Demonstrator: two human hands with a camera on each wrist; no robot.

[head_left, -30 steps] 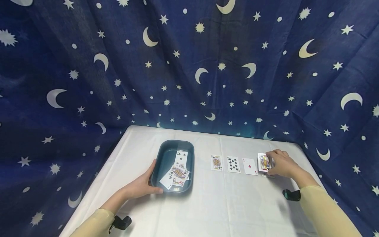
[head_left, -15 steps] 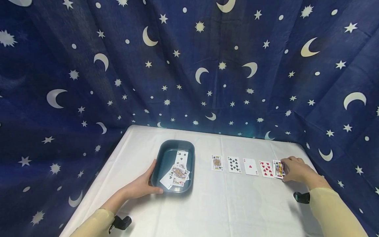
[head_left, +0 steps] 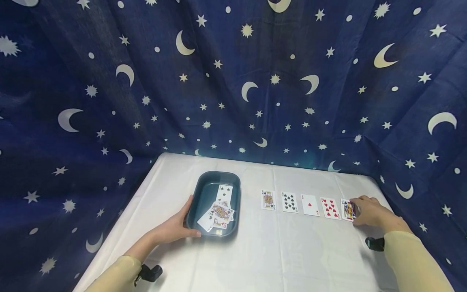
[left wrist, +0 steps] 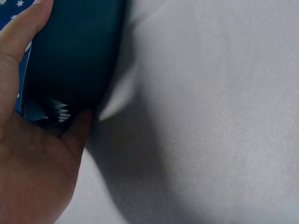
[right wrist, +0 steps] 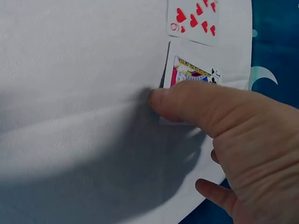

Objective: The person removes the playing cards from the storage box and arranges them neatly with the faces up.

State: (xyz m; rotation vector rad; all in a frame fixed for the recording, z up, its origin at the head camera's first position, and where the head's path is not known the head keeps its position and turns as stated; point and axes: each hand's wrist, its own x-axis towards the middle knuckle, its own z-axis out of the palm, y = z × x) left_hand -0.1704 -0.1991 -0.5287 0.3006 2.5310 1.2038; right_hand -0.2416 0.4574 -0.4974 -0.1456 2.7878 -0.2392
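Observation:
At the right end of a row of face-up cards, my right hand [head_left: 375,213] holds a jack of clubs [head_left: 348,209] by its edges, flat on the table. In the right wrist view the thumb lies across the jack [right wrist: 194,67] and covers its lower part. A red hearts card [head_left: 330,208] lies just left of it, then an ace of hearts [head_left: 310,205], a spades card [head_left: 290,202] and a face card [head_left: 268,200]. My left hand [head_left: 175,227] rests against the near left corner of a dark teal tray [head_left: 236,202], its fingers fairly straight.
Several loose cards [head_left: 221,211] overlap inside the tray. A white cloth [head_left: 248,259] covers the table. Behind it hangs a dark blue curtain [head_left: 219,93] with moons and stars. Black devices [head_left: 150,273] sit at both wrists.
My right hand has slid the jack of clubs rightward, off the spot over the red hearts card, which now shows. The left hand and the tray have stayed put.

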